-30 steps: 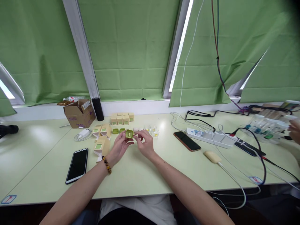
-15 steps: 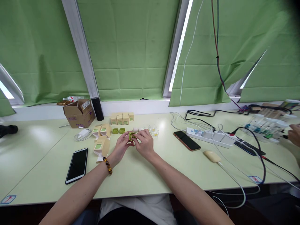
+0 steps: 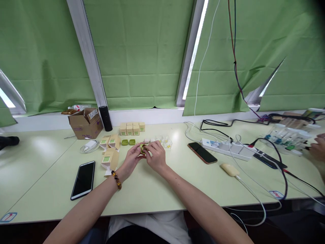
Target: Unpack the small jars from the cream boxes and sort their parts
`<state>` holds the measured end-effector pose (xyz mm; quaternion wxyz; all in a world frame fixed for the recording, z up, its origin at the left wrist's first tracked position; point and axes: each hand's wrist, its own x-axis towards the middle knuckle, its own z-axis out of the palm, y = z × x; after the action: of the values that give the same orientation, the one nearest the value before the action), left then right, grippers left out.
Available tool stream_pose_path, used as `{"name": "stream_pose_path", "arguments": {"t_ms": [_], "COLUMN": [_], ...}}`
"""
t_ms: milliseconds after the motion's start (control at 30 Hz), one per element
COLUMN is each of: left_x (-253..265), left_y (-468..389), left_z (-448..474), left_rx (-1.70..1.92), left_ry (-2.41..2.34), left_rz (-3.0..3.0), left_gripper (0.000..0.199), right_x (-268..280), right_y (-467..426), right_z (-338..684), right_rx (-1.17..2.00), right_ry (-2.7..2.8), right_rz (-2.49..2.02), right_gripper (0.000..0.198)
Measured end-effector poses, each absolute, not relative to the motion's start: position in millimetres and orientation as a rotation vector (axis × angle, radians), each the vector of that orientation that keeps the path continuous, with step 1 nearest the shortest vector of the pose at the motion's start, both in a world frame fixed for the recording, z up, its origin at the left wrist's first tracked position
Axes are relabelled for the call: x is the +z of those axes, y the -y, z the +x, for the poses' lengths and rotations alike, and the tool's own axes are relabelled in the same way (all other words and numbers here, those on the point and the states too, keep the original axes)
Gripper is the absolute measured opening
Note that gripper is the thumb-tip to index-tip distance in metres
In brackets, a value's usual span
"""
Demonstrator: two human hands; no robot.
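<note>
Spreading across the lower view, a pale surface (image 3: 162, 193) carries nearly everything, w/ a brown cardboard box (image 3: 85, 125) by its back edge, L side. Next down: L hand (image 3: 131, 158) and R hand (image 3: 156, 156), meeting above the surface, btwn front and back edges. A dark phone (image 3: 83, 179) lies L of them, toward the front edge. 3 opened cartons (image 3: 113, 157) sit just L of the L hand; closed boxes (image 3: 129, 129) group near the back edge. Smaller yet, clear containers (image 3: 168, 144) stand just past the R hand, and 2 green cups (image 3: 125, 142) sit behind the L. Held thing: 1 green case (image 3: 143, 149), off the surface, pinched by both hands' fingertips; inside not visible. Step in hand is prob. close finger work on it; next move, I'd judge, calls for a steady L pinch and light R fingertips.
</note>
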<state>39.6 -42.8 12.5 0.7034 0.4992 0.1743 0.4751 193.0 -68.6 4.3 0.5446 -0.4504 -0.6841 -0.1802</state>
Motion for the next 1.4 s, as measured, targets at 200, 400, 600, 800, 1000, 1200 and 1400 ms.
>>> {"name": "stream_pose_path", "arguments": {"t_ms": [200,400,600,800,1000,1200,1400], "left_x": [14.5,14.0,11.7,9.8,6.5,2.9,6.8], "left_y": [43.2,41.7,41.0,41.0,32.4,17.8,22.9], "left_z": [41.6,41.5,41.7,43.2,39.9,32.6,31.9], "left_rx": [1.086,1.105,1.123,1.138,1.177,1.278,1.414], "left_ry": [-0.358,-0.348,-0.342,-0.345,-0.386,-0.441,-0.445], "left_rz": [1.079,1.060,1.065,1.062,0.977,0.892,0.975], "left_gripper": [0.033,0.033,0.033,0.033,0.034,0.034,0.042], "right_x": [3.4,5.1,7.2,5.3,9.8,14.1,2.2], "right_y": [68.3,68.6,70.5,70.1,71.6,70.2,55.1], "right_z": [193.8,194.6,195.0,195.9,198.4,203.2,214.3], "right_rx": [-0.435,-0.443,-0.413,-0.412,-0.405,-0.342,-0.372], "right_ry": [1.625,1.621,1.632,1.625,1.575,1.506,1.652], "right_rz": [-1.049,-1.048,-1.110,-1.123,-1.075,-1.099,-1.215], "right_gripper": [0.012,0.011,0.012,0.011,0.010,0.009,0.009]}}
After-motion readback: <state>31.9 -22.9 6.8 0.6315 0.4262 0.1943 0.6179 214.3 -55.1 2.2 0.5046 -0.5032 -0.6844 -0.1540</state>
